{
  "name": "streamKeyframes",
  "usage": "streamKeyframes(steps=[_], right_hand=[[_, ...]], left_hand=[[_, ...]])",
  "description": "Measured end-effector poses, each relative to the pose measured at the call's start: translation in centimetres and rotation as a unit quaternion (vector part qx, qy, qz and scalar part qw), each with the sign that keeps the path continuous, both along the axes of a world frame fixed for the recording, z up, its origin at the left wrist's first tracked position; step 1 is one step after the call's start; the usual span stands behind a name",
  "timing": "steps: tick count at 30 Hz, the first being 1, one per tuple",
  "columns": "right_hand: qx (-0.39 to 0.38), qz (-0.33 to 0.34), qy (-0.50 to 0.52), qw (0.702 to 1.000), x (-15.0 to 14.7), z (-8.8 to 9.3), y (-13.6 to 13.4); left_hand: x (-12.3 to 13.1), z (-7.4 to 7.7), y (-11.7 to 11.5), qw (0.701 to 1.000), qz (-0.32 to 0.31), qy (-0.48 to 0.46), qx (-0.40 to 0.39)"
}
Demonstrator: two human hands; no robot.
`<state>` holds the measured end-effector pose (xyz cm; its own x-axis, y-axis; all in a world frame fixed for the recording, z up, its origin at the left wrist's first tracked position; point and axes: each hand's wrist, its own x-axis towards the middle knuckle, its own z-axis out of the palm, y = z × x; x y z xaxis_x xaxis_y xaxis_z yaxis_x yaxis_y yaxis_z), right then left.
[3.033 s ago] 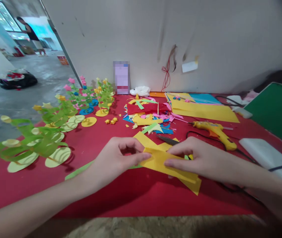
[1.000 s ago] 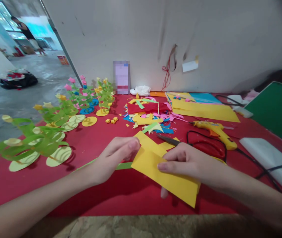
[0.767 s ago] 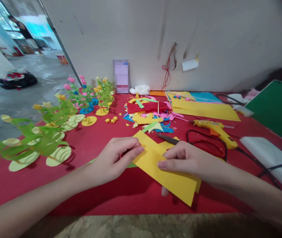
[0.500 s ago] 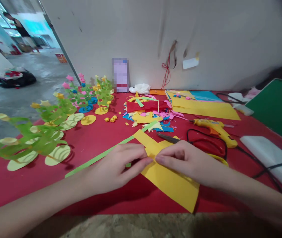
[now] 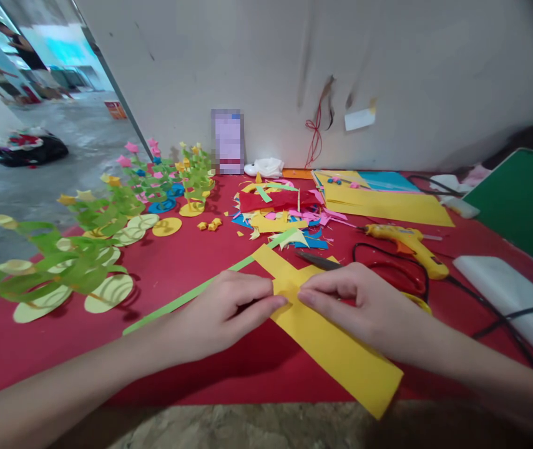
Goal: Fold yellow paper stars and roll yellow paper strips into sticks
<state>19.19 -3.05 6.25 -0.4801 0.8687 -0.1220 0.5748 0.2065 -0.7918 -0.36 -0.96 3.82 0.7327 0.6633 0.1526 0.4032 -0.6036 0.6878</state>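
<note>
My left hand is closed, its thumb and fingertips pinched at the left edge of a yellow paper strip. My right hand is also pinched, fingertips on the strip a short gap away. The strip slants from the scraps down to the table's front edge. Partly under my left arm lies a long green paper strip. Scissors with red handles lie beyond my right hand, blade pointing left. Whether a smaller piece sits between my fingertips is hidden.
Paper plants with star flowers stand on the left. Paper scraps lie mid-table, beside small yellow stars. On the right are a yellow glue gun, a white block, cords and a green board. People stand far left.
My fingertips have drawn slightly apart, the right hand shifting a little right. The yellow strip's near end has moved down and right and looks flatter. Another person has come into view far left.
</note>
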Motion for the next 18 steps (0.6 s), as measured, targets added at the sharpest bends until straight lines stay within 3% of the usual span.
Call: streamKeyframes(steps=[4,7,10,18], right_hand=[[0.008,-0.042,0.068,0.997,0.3,-0.1,0.0],[0.038,-0.081,0.143,0.986,0.3,-0.3,-0.2],[0.045,-0.099,0.194,0.975,-0.3,-0.5,-0.5],[-0.016,-0.123,0.227,0.966,-0.7,-1.5,-0.6]], left_hand=[[-0.1,-0.1,0.1,0.992,0.010,-0.074,-0.106],[0.1,-0.1,-0.1,0.985,-0.012,-0.100,-0.138],[0.6,-0.3,-0.6,0.988,-0.040,-0.095,-0.113],[1.2,-0.3,-1.9,0.997,0.006,-0.064,-0.045]])
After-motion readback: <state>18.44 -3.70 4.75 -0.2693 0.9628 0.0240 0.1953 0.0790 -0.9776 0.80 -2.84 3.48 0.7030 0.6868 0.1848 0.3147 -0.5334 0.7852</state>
